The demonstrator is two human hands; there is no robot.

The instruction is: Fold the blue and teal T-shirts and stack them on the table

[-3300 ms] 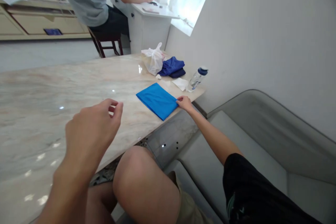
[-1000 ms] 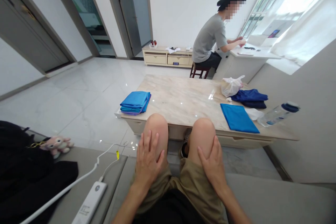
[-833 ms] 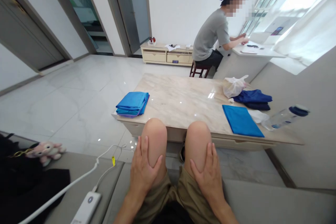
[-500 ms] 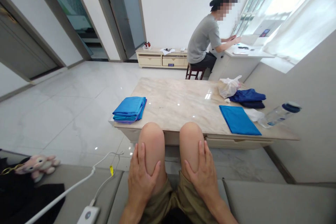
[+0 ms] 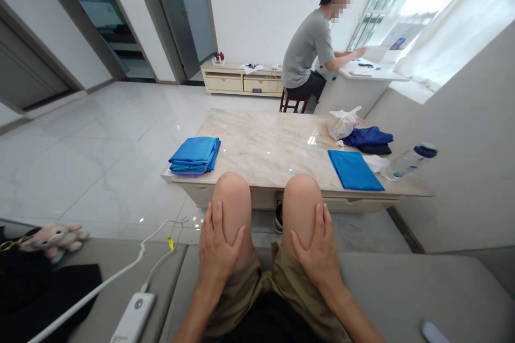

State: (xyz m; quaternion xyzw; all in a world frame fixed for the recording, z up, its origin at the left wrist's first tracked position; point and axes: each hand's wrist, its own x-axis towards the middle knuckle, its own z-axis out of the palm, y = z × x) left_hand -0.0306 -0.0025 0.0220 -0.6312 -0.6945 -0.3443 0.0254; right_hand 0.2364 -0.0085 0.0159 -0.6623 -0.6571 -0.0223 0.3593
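My left hand [image 5: 219, 249] rests on my left leg just behind the knee, fingers spread and holding nothing. On the other leg lies my right hand [image 5: 317, 249], also with its fingers apart and nothing in it. Beyond my knees is a low marble-topped table [image 5: 257, 144]. A stack of folded blue cloth [image 5: 195, 155] sits at its left end, with a purple layer showing low in the pile. Toward the right end lies a single flat folded blue cloth [image 5: 356, 170]. Neither hand touches the cloths.
A white plastic bag [image 5: 343, 123], dark blue cloth [image 5: 368, 139] and a clear water bottle [image 5: 408, 162] occupy the table's right end. Beside me on the sofa [image 5: 402, 284] are a white power bank [image 5: 134, 317] and a plush toy [image 5: 54, 241]. A person [image 5: 308, 45] sits at a white desk [image 5: 362, 86].
The view has tilted down slightly, so the table and room sit higher in the picture. My right knee has shifted a little to the right, its hand still on it.
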